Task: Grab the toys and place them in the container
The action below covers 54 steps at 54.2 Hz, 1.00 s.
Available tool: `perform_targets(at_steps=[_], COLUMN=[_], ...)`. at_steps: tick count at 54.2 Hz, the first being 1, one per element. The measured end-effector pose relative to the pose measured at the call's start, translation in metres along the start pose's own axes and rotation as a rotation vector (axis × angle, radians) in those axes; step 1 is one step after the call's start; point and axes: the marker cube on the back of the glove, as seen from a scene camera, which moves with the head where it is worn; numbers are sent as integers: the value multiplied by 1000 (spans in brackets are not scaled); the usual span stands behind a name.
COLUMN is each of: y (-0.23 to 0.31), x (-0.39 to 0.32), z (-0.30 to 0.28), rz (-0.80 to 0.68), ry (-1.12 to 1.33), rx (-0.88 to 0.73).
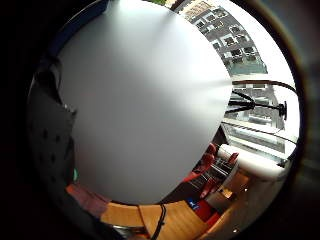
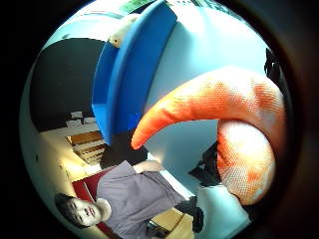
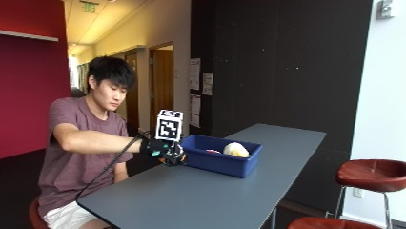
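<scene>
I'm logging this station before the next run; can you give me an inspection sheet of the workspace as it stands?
Surface: grey table, bare in front of the person.
Job's things: blue container on the table, holding a pale toy and something red; orange toy close against the palm.
Clutter: nothing seen.
Grippers: gloved right hand beside the container's near end, fingers curled on the orange toy.
Cables: one black cable hanging from the glove.
Surroundings: dark wall, red stools, corridor behind.
</scene>
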Motion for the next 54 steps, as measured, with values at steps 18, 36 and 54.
perform_targets(at_steps=[18, 36, 54], y=[-18, -91, -120], x=[-36, -175, -270], z=[-63, -99, -32], rz=[-95, -166, -322], ry=[250, -5, -2], rx=[53, 96, -133])
